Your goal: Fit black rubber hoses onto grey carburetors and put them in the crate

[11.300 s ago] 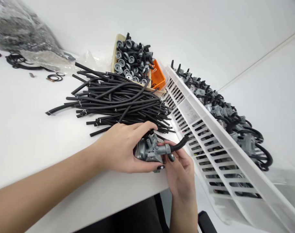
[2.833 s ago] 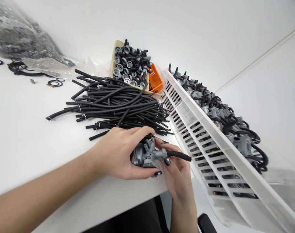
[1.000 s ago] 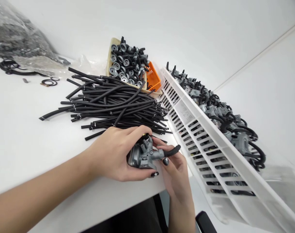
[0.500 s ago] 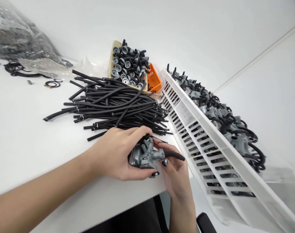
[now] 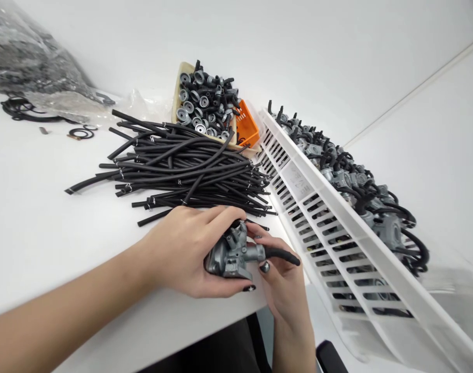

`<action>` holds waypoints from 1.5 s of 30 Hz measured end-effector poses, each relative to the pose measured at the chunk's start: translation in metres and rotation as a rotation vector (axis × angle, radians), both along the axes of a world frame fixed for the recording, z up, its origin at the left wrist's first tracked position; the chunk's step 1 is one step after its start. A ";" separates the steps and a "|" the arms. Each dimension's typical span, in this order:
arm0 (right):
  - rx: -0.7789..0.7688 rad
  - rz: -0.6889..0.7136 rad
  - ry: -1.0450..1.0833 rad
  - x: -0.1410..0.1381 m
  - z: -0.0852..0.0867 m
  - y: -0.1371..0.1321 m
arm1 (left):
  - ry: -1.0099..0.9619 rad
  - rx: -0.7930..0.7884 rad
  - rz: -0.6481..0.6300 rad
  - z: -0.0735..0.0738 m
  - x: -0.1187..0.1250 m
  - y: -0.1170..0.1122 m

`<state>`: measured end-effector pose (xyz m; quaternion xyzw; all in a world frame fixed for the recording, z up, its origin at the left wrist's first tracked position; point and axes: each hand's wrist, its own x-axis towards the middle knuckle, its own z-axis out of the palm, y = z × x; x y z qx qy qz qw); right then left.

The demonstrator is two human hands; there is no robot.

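Note:
My left hand (image 5: 185, 248) is wrapped round a grey metal carburetor (image 5: 230, 254), just above the front edge of the table. From its right side a metal cap (image 5: 255, 253) sticks out, ending in a black rubber sleeve (image 5: 283, 255) that points right. The fingers of my right hand (image 5: 286, 280) close round this cap, thumb in front and fingertips behind; part of their grip is hidden. Right behind my hands lies a pile of black rubber hoses (image 5: 182, 160).
Beyond the hoses stand a cream tray (image 5: 176, 98) of metal caps with rubber sleeves and an orange bin (image 5: 247, 124). A slotted white crate (image 5: 317, 181) full of carburetors rises at right. Plastic-bagged parts (image 5: 22, 57) and black rings (image 5: 82, 133) lie at left.
Both hands stay on the carburetor and its cap. The carburetor has shifted very slightly, and my right fingers have moved a little round the cap. The view has moved slightly.

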<state>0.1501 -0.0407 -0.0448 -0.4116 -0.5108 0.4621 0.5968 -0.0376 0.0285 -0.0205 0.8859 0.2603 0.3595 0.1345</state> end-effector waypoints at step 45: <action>0.086 -0.248 0.026 0.002 -0.010 0.002 | -0.052 -0.624 -0.075 0.010 0.003 0.000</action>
